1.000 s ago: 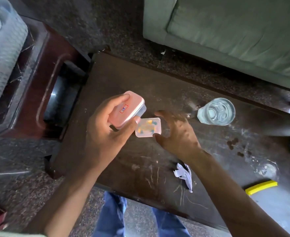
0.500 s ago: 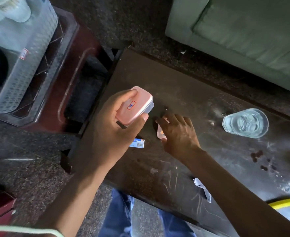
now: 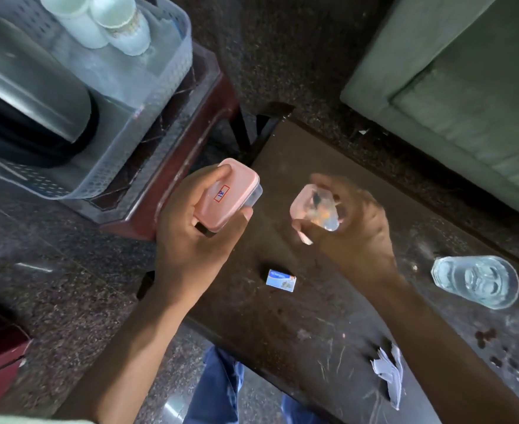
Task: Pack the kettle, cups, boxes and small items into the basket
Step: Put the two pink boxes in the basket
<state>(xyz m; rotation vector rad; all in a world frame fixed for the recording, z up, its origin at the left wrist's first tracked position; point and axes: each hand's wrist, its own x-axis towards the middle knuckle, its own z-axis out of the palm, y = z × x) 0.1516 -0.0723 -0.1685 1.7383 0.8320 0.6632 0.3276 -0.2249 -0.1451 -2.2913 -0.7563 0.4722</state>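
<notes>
My left hand [image 3: 191, 237] grips a pink-lidded box [image 3: 232, 197] with a small red-framed label, held above the left end of the dark table [image 3: 328, 325]. My right hand [image 3: 353, 228] holds a smaller clear box with a pink lid [image 3: 316, 209], lifted off the table and blurred. A small blue matchbox [image 3: 281, 280] lies on the table between my hands. The translucent basket [image 3: 148, 117] stands on a side table at upper left. It holds a steel kettle [image 3: 28, 96] and white cups [image 3: 108, 22]. A clear glass [image 3: 475, 286] stands on the table at right.
The red-brown side table [image 3: 191, 142] under the basket is left of the dark table. Crumpled paper [image 3: 388, 371] lies near the table's front edge, dark crumbs [image 3: 486, 336] beside it. A green sofa [image 3: 466, 96] fills the upper right. My blue-jeaned legs [image 3: 218, 390] are below.
My right hand picked the small clear box up off the table. My left hand carried the pink-lidded box toward the basket, uncovering the matchbox. The view swung left, showing the basket.
</notes>
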